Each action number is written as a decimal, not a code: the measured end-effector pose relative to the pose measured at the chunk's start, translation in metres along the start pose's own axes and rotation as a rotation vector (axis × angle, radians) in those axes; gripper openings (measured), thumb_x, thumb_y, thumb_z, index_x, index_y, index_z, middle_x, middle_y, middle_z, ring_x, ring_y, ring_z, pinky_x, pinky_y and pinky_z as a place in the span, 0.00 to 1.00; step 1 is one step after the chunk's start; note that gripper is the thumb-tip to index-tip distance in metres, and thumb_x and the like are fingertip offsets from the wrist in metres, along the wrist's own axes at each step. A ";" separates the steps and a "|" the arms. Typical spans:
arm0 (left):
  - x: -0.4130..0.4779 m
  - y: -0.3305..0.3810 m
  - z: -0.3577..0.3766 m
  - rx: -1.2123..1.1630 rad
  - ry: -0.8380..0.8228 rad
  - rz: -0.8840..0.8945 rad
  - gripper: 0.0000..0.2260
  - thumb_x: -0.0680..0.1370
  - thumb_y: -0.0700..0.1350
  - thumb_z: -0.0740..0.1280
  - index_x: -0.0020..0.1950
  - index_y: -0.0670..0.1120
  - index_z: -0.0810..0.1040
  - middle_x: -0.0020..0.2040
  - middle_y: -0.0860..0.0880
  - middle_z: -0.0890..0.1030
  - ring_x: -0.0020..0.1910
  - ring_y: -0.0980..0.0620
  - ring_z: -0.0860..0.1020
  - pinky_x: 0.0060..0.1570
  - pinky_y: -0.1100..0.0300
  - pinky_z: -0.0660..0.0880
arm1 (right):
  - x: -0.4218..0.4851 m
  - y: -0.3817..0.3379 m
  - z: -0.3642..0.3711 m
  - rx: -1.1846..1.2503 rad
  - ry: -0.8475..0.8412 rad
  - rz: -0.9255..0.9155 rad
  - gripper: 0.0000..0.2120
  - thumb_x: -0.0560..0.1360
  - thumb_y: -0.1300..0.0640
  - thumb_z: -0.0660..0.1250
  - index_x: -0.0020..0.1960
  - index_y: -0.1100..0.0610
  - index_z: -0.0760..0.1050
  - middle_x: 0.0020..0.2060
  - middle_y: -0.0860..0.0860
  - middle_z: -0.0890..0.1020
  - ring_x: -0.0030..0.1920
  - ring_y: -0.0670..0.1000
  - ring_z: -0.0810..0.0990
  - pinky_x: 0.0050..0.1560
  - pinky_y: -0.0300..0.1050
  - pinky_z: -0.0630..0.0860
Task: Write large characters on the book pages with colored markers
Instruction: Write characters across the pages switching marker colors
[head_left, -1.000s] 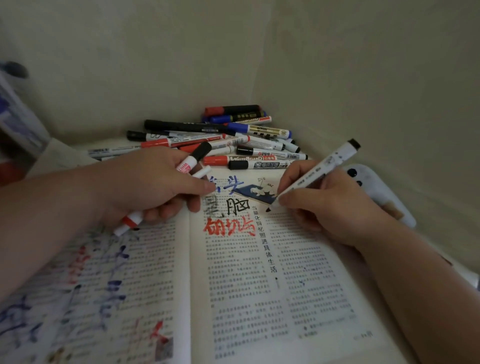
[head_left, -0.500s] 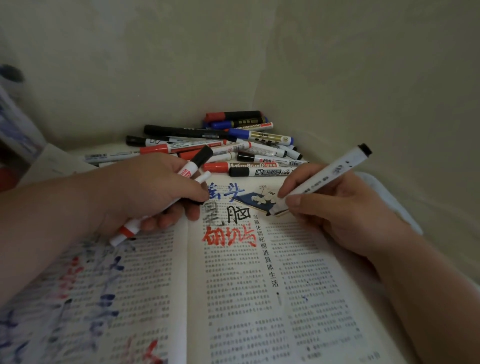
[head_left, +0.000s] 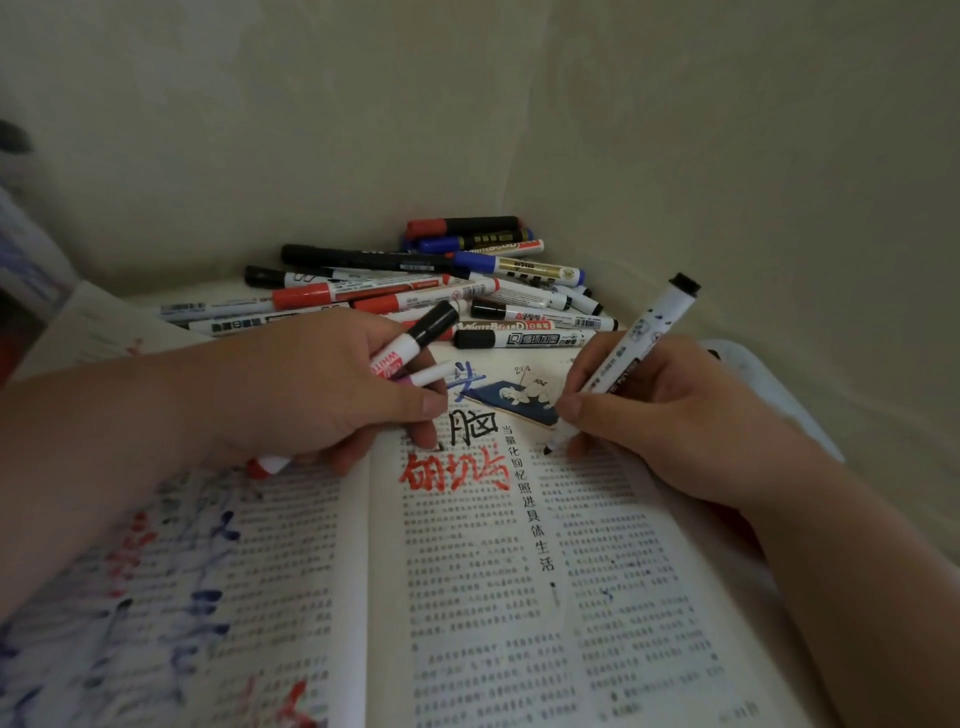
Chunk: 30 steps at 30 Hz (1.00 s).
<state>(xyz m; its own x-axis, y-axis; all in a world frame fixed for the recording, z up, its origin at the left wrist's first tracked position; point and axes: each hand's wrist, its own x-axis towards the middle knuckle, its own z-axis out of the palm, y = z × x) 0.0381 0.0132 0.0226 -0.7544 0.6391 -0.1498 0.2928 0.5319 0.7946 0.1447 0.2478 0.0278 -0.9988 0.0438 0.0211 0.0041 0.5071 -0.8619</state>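
The open book (head_left: 467, 597) lay under both my hands, its gutter between them. There was one book and three markers in hand. The pile of markers (head_left: 415, 291) past its top edge overlapped too much to count. My left hand (head_left: 322, 395) curled round two markers (head_left: 410, 345), fingertips on the right page. My right hand (head_left: 670, 415) pinched a black-tipped marker (head_left: 638, 338), tip down on that page.

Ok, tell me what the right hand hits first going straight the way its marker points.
The right hand points its marker down and left; its tip sits at or just above the book's right page, so that paper likely comes first.
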 end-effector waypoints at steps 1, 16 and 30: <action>0.000 0.000 0.000 -0.025 0.004 -0.011 0.07 0.78 0.50 0.71 0.44 0.47 0.84 0.24 0.46 0.80 0.17 0.52 0.70 0.20 0.68 0.65 | 0.001 0.000 0.000 -0.012 0.006 0.007 0.07 0.76 0.60 0.72 0.39 0.55 0.81 0.35 0.53 0.85 0.35 0.47 0.83 0.41 0.41 0.77; -0.002 0.001 0.004 -0.020 0.040 0.012 0.04 0.77 0.47 0.73 0.44 0.48 0.82 0.23 0.51 0.80 0.18 0.54 0.71 0.22 0.67 0.69 | 0.001 0.004 -0.004 -0.002 -0.016 -0.007 0.04 0.74 0.61 0.76 0.41 0.57 0.82 0.34 0.53 0.83 0.34 0.47 0.79 0.40 0.45 0.73; -0.006 0.004 0.002 -0.077 0.032 -0.020 0.09 0.76 0.50 0.73 0.41 0.46 0.83 0.22 0.44 0.77 0.14 0.53 0.66 0.16 0.69 0.62 | 0.002 0.008 -0.004 0.034 0.012 -0.018 0.06 0.74 0.65 0.74 0.40 0.58 0.80 0.30 0.50 0.82 0.30 0.44 0.77 0.32 0.35 0.72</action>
<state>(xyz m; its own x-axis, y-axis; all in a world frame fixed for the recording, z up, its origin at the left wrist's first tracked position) 0.0450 0.0134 0.0256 -0.7784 0.6101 -0.1479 0.2326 0.4991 0.8347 0.1427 0.2554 0.0232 -0.9981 0.0456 0.0425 -0.0156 0.4785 -0.8779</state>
